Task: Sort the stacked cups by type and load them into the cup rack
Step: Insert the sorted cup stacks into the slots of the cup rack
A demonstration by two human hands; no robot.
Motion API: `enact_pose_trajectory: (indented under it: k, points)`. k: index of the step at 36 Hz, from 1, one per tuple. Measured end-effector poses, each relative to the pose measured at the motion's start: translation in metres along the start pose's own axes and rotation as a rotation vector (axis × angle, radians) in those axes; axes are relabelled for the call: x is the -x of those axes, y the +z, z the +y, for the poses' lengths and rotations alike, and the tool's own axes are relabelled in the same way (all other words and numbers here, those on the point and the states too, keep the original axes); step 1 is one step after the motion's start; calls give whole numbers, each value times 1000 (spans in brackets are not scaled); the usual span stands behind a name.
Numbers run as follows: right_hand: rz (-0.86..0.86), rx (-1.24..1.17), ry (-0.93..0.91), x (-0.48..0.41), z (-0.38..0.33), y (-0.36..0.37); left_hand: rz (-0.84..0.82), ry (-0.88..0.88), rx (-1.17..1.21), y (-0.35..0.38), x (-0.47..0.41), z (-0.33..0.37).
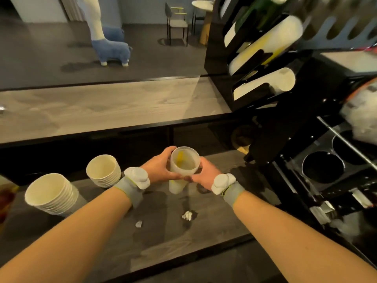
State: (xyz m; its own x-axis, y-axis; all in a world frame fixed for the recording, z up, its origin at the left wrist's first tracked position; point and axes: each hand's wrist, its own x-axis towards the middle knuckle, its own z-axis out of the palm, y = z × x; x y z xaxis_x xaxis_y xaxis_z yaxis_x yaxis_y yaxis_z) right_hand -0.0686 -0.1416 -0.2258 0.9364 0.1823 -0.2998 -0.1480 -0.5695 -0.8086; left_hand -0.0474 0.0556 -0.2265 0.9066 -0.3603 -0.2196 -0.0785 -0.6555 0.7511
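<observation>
A stack of translucent plastic cups [184,163] with a yellow mark stands upright on the lower counter [163,231], at centre. My left hand [161,166] grips its left side and my right hand [206,175] grips its right side near the rim. Two stacks of cream paper cups lean on the counter to the left: a large one [52,194] and a smaller one [103,170]. The black cup rack [220,37] rises at the upper right, with white cup stacks lying in its slanted slots [267,82].
A raised wooden shelf [102,107] runs behind the counter. A black unit with round holes [322,166] and a metal rod stands at the right. Two small paper scraps [187,215] lie on the counter. A chair [177,21] and a blue animal-shaped stool [112,50] stand beyond.
</observation>
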Motion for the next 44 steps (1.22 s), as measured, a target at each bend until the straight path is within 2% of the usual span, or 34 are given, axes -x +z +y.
enact_pose_trajectory:
  k: [6, 15, 20, 22, 30, 35, 38, 41, 44]
  points:
    - [145, -49, -155, 4, -59, -73, 90, 182, 68, -55, -20, 84]
    - [294, -86, -376, 33, -132, -175, 294, 327, 317, -111, -32, 206]
    - [377, -4, -386, 51, -143, -209, 314, 396, 622, -127, -34, 267]
    - [419, 16, -363, 58, -141, -222, 307, 413, 669, -128, -35, 290]
    - [530, -122, -356, 80, -127, -262, 292, 385, 945, -114, -48, 332]
    - [711, -136, -436, 104, -147, -296, 295, 389, 1079, -108, -63, 344]
    - [780, -141, -434, 113, -161, -321, 321, 353, 969, -106, -76, 353]
    - [833, -88, -403, 121, -167, -338, 422, 330, 528, -103, -88, 354]
    - [870, -32, -387, 124, -170, -352, 423, 402, 281, -99, -96, 353]
